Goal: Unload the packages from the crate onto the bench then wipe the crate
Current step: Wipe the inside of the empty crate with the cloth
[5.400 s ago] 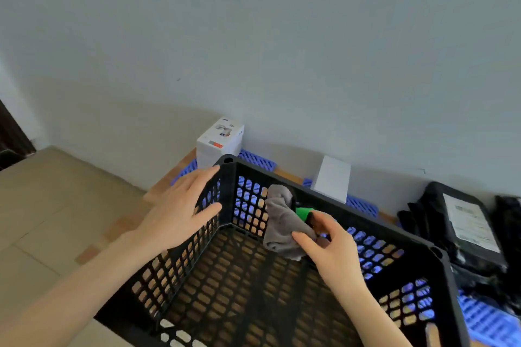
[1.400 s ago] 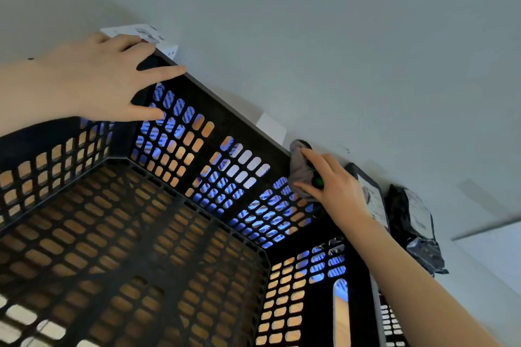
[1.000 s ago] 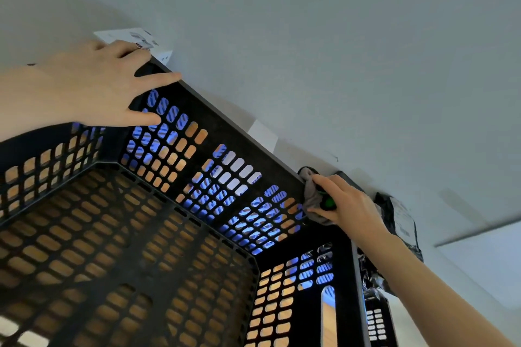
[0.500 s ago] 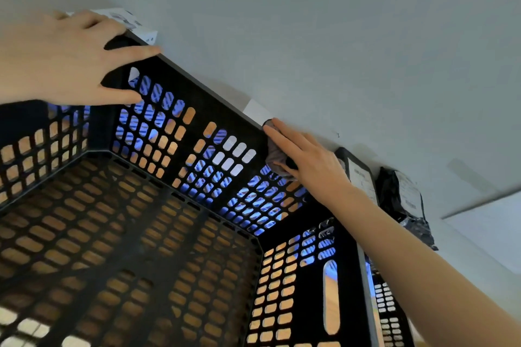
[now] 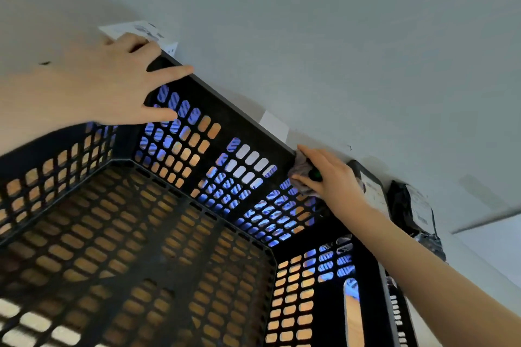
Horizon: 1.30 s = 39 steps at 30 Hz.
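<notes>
Rightward along the far rim goes the right hand [image 5: 335, 180] with its cloth [image 5: 303, 169]. It is now a little clear of the flat box [image 5: 275, 128] that its fingertips were beside half a second ago, while the left hand [image 5: 112, 84] has kept its place on the far left corner. As I read it, the unloading is done. The crate [image 5: 245, 127] sits on the bench [image 5: 352, 321] with no packages inside, and they lie outside it: a white box [image 5: 138, 29] behind the left hand, the flat box behind the far wall, and black bags [image 5: 408, 205] off to the right. What is left is the wiping, which looks only partly done. The cloth is at the top of the far wall near the right corner, and I cannot say which other walls, or the floor, have been covered. The right hand's fingers curl round the grey cloth, bunching it against the rim, with something green tucked in the grip. The left hand lies spread, fingers nearly straight over the corner and thumb down the inner face, steadying the crate without grasping anything.
</notes>
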Motion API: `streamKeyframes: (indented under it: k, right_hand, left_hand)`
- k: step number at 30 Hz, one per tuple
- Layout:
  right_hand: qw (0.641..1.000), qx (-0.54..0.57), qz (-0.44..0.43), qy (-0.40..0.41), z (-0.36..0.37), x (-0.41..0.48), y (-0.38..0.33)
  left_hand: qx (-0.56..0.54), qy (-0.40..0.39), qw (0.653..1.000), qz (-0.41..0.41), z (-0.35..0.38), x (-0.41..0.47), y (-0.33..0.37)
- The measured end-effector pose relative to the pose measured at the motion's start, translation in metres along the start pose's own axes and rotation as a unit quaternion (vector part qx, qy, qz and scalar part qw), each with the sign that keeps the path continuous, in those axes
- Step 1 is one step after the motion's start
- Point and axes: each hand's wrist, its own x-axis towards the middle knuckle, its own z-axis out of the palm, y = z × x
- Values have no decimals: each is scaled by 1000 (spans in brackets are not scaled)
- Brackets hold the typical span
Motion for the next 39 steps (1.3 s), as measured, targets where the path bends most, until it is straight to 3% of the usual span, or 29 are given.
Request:
streamKeyframes:
  k: [8,13,18,24,31,35,39]
  right_hand:
    - [995,62,-2,-77,37,165,-114]
    - [995,79,-14,-53,51,204,-145]
    - [995,89,1,-50,43,172,-118]
    - [993,92,48,-56,7,53,-35]
    - [984,26,105,-140,-31,-36,33]
    - [974,7,138,-178,-37,-48,41]
    - [985,5,119,-124,-33,-29,12]
  left_hand:
    - [-17,62,998,10,4,-5,-1]
    - [4,42,999,6,-2,-6,-4]
    - [18,41,999,11,2,-9,-6]
    - [14,49,999,18,1,-8,-7]
    - [-9,43,999,19,-2,-8,-8]
    - [-24,29,999,-2,-8,-7,-8]
    - [-71,14,997,-13,-18,-4,-9]
